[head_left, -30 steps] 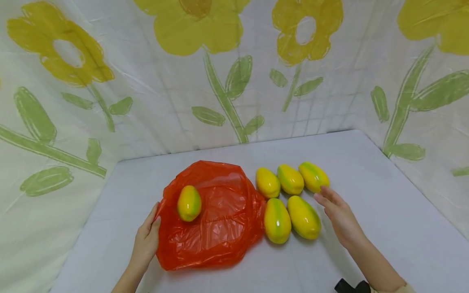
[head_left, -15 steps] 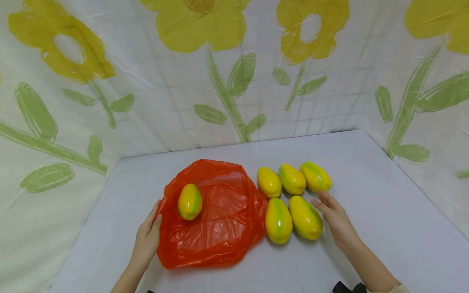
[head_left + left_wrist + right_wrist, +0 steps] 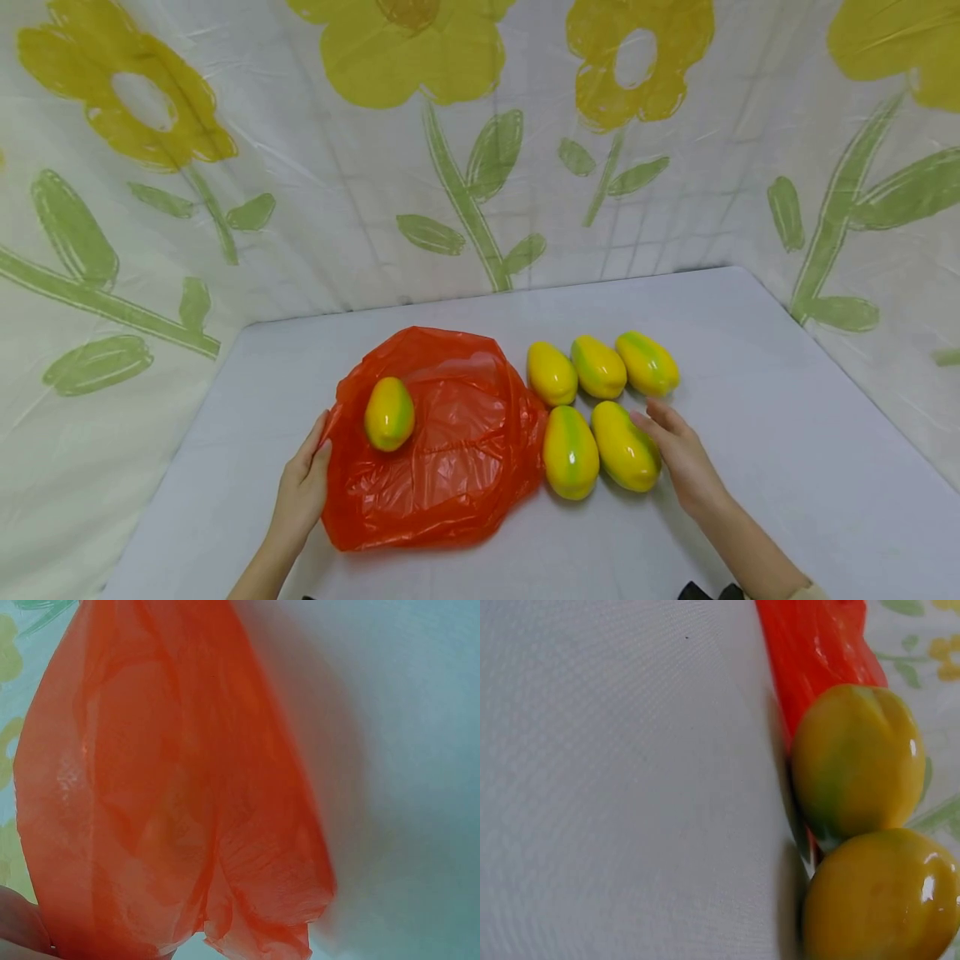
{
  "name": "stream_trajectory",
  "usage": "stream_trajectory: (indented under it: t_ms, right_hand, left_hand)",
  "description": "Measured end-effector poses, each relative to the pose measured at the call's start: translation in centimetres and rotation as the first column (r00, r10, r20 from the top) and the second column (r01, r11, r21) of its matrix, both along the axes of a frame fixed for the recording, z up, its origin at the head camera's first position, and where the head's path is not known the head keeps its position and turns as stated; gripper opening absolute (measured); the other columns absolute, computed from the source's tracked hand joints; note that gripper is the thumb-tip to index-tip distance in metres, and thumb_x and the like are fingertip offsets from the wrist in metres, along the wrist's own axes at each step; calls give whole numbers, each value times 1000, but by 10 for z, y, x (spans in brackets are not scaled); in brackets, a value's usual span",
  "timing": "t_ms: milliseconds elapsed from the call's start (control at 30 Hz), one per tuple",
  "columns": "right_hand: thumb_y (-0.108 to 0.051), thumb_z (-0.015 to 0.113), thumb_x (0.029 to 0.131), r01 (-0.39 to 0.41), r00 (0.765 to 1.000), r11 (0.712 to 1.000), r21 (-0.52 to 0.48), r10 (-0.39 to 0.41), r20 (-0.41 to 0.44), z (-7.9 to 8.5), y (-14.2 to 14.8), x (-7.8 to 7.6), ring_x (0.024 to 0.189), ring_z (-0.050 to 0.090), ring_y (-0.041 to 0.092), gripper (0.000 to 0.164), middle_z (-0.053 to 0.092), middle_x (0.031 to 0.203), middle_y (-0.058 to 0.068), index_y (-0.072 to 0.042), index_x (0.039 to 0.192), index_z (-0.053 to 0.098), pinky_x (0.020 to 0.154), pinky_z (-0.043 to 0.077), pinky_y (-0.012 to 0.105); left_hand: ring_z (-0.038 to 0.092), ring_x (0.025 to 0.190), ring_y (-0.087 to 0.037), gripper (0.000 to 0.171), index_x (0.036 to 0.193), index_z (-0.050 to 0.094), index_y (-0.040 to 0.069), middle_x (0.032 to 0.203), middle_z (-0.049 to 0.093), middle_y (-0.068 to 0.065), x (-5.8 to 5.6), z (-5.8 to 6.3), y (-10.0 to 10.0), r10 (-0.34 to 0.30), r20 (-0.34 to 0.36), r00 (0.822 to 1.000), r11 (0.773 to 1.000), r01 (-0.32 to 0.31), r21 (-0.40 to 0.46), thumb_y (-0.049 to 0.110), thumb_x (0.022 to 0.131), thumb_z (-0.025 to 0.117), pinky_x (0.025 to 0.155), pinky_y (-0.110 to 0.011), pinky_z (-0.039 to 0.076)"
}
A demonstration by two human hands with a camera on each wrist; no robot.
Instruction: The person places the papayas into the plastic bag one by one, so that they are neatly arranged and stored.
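Observation:
My left hand (image 3: pixel 298 487) grips the left edge of a red plastic bag (image 3: pixel 457 475), thumb on the near side. The bag is spread wide, and one glossy yellow fruit with green streaks (image 3: pixel 389 414), papaya-like, lies in it. In the left wrist view, the bag (image 3: pixel 150 787) fills much of the picture and a bit of finger (image 3: pixel 19 926) shows at its lower corner. My right hand (image 3: pixel 686 458) is at the right side of the front-right papaya-like fruit (image 3: pixel 626 447), fingers extended; whether it touches cannot be told. Another such fruit (image 3: pixel 571 452) stands left of it.
Behind these, a back row holds three more alike fruits: a left one (image 3: pixel 552 373), a middle one (image 3: pixel 598 367) and a right one (image 3: pixel 647 363). All rest on a white-covered table (image 3: pixel 772 400). A flower-printed curtain (image 3: pixel 337 208) hangs behind the table.
My right hand has moved left and slightly down, closer to the front-right fruit. My left hand and the bag stay nearly as they were. The head view has shifted slightly.

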State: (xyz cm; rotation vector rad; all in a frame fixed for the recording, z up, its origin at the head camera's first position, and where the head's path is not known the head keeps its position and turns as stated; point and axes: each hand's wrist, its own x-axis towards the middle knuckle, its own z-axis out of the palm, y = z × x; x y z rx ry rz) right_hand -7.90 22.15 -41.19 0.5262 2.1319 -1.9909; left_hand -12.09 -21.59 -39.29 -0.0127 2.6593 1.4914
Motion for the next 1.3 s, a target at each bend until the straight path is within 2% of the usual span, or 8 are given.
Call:
stream_trajectory:
  t_ms: [233, 533, 867, 1067, 1300]
  right_hand:
    - [-33, 49, 102, 3, 1000, 1000, -18, -3, 2, -3, -4, -1, 146, 2, 40, 75, 4, 160, 24, 1, 155, 7, 116, 4, 59]
    - [-37, 51, 100, 0, 1000, 1000, 9, 0, 12, -4, -9, -5, 146, 7, 41, 78, 7, 159, 24, 1, 154, 9, 116, 11, 58]
    - [-38, 53, 99, -8, 1000, 998, 66, 7, 21, -6, -13, -5, 145, 8, 42, 79, 9, 159, 25, 0, 155, 11, 116, 10, 59]
    - [-34, 54, 99, -11, 1000, 997, 75, 10, 11, -7, -14, -4, 145, 9, 42, 79, 10, 158, 26, 1, 154, 10, 116, 10, 58]
    - [-32, 58, 97, -29, 1000, 996, 88, 29, 1, -11, -14, -3, 146, 7, 41, 82, 10, 159, 24, 1, 154, 9, 116, 9, 59]
  left_hand:
    - [15, 144, -41, 51, 154, 14, 3, 158, 16, -20, 0, 0, 0, -2, 3, 1000, 1000, 2, 4, 15, 107, 29, 113, -56, 20]
    - [14, 145, -40, 51, 155, 13, 3, 159, 16, -19, 0, 1, 0, -1, 5, 1000, 1000, 1, 10, 16, 108, 29, 114, -55, 19]
    - [14, 145, -39, 51, 155, 13, 5, 159, 16, -18, 0, 2, 1, 5, 17, 1000, 1000, -5, 16, 16, 108, 28, 114, -54, 21]
    - [16, 145, -40, 51, 155, 15, 4, 158, 18, -19, 1, 2, 0, 8, -4, 1000, 1000, -8, 14, 16, 107, 29, 114, -54, 20]
    - [16, 145, -40, 51, 155, 15, 4, 158, 18, -19, 0, 1, 0, 10, 5, 1000, 1000, -10, 11, 17, 108, 29, 114, -55, 21]
